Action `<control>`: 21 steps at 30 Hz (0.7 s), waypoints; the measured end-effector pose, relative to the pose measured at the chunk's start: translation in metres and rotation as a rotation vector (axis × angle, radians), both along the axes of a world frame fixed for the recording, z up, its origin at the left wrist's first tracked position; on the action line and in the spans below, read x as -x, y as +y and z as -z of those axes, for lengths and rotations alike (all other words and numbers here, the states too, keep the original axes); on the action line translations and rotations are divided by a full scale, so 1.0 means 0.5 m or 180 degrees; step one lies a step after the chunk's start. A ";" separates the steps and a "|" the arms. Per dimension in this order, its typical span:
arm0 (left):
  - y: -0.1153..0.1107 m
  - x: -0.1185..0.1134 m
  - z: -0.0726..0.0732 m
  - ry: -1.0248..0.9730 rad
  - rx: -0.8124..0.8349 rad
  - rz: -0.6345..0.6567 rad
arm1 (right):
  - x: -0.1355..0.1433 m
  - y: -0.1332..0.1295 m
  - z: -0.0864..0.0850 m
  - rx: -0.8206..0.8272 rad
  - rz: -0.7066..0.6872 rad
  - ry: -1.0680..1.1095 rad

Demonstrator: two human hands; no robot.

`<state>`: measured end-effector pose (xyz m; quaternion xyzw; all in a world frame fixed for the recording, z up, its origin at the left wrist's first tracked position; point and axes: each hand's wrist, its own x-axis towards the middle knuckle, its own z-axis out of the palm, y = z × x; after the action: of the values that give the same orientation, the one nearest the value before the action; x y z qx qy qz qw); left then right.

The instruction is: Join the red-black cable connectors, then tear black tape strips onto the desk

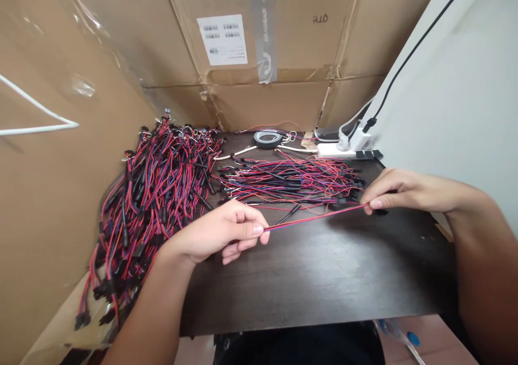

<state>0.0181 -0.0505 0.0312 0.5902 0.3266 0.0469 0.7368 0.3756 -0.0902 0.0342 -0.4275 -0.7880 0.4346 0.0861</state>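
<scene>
A thin red and blue wire harness (313, 217) is stretched between my hands above the dark table. My left hand (237, 230) pinches its left end between thumb and forefinger, the other fingers loosely curled. At the right end, my right hand (390, 190) closes thumb and fingers on it; whatever lies inside that grip is hidden. Just behind the stretched wires lies a flat bundle of red and black wire harnesses (291, 179). To the left, near my left forearm, rises a large heap of similar harnesses (162, 187) with black connectors.
Behind the bundle lies a roll of black tape (267, 139). A white power strip (338, 150) with plugged-in adapters stands at the back right, a black cable (413, 49) running up from it. Cardboard boxes (271, 106) wall the back and left. The dark table (324, 279) ends near me.
</scene>
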 end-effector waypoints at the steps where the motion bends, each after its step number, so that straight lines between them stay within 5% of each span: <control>1: -0.001 0.003 -0.002 -0.0071 0.0239 0.0012 | 0.001 0.000 0.000 -0.0006 -0.0024 0.0013; 7: 0.008 0.004 0.009 -0.0220 0.1160 0.0091 | 0.001 -0.001 0.007 0.0091 -0.0175 0.0030; 17: 0.003 0.032 -0.025 -0.0285 0.0839 -0.0211 | 0.035 -0.001 -0.002 -0.0069 -0.0400 0.0418; 21: 0.003 0.025 -0.014 -0.0425 0.1002 -0.0148 | 0.036 0.002 0.004 -0.0033 -0.0323 0.0520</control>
<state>0.0055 -0.0492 0.0381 0.4553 0.2938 0.0513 0.8389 0.3578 -0.0890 0.0320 -0.3497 -0.8012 0.4677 0.1301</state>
